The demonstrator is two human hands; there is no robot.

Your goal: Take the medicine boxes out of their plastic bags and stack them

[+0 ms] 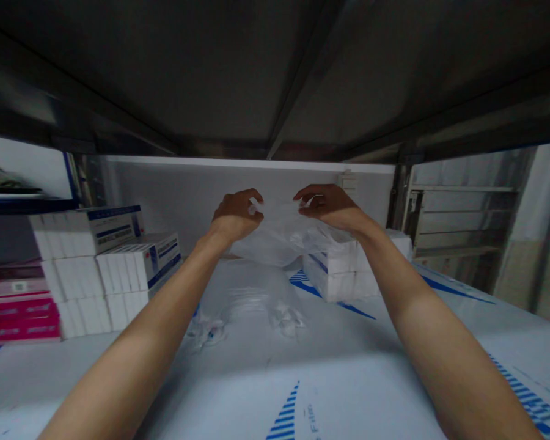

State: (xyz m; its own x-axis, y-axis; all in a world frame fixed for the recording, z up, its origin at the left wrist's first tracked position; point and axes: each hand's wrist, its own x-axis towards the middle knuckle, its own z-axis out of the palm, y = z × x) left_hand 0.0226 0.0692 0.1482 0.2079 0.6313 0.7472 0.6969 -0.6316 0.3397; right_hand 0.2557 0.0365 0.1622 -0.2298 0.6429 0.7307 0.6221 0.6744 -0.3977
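A thin clear plastic bag (272, 241) hangs between my two hands, above the covered shelf. My left hand (236, 214) has thumb and fingers curled on the bag's upper left edge. At the upper right edge, my right hand (332, 206) grips it in the same way. The film is so see-through that its exact outline is hard to make out. Below, a flat pile of clear plastic bags (250, 293) lies on the shelf, its crumpled ends toward me. Part of the held bag droops by the white boxes (341, 278) on the right, behind my right forearm.
White-and-blue boxes (80, 269) stand stacked at the left, beside pink boxes (25, 311). Blue-printed white sheeting covers the shelf (348, 373). A dark upper shelf (211, 73) hangs low overhead. Metal posts (396, 195) and a white wall (178, 195) are at the back.
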